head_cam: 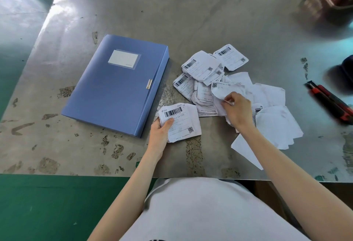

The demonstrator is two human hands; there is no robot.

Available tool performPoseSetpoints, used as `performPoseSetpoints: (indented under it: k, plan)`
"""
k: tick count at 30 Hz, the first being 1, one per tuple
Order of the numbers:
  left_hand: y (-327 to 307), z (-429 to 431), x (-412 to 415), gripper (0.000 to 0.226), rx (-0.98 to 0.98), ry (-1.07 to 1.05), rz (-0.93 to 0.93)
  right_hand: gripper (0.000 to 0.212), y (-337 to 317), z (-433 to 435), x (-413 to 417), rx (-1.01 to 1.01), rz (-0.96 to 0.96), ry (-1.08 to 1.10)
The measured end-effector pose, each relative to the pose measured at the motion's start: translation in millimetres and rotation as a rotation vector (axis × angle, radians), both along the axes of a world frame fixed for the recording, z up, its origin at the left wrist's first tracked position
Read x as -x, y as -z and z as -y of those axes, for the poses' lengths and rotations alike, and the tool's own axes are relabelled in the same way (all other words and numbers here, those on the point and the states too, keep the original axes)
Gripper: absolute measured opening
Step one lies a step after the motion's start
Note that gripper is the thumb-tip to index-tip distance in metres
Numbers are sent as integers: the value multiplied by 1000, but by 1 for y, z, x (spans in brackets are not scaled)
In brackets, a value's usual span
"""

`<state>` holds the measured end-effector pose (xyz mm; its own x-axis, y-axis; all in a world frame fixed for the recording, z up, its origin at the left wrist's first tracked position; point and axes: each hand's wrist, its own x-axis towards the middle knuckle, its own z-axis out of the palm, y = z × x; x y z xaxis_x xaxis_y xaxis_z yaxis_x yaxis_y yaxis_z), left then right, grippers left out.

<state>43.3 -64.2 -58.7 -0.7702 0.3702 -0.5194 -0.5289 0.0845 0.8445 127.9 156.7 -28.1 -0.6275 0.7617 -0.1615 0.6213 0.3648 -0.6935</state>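
Lifting singly is advised: slip (227,89) pinched by right hand (237,110) (stack (183,124) gripped by left hand (160,132)).

Top: plain white garment (200,212), smooth fabric, behind both hands, toward the body.
Left arm (129,189): bare from the left hand (159,132) to the elbow.
Right arm (286,174): bare from the right hand (237,110) to the elbow.

Both forearms reach forward, left hand (160,129) curled in a grip, right hand (238,110) fingers pinching.
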Motion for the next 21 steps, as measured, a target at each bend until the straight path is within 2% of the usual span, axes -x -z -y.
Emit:
performPoseSetpoints:
  k: [4,7,11,15,17,21]
  plan:
    - [2,2,1,14,-10,-4,9,19,-11,-12,4,129,-12,7]
    - [5,3,2,16,4,-8,12,17,-16,-19,8,185,-17,31]
    - [7,4,2,15,3,-6,8,7,-26,-15,13,263,-177,91]
    - [8,4,3,16,-2,-2,6,17,-40,-7,14,472,-374,101]
    - [9,4,3,15,-3,-3,8,16,-42,0,15,424,-433,99]
    - [9,4,4,15,-15,-8,12,9,-38,27,14,124,-498,-1]
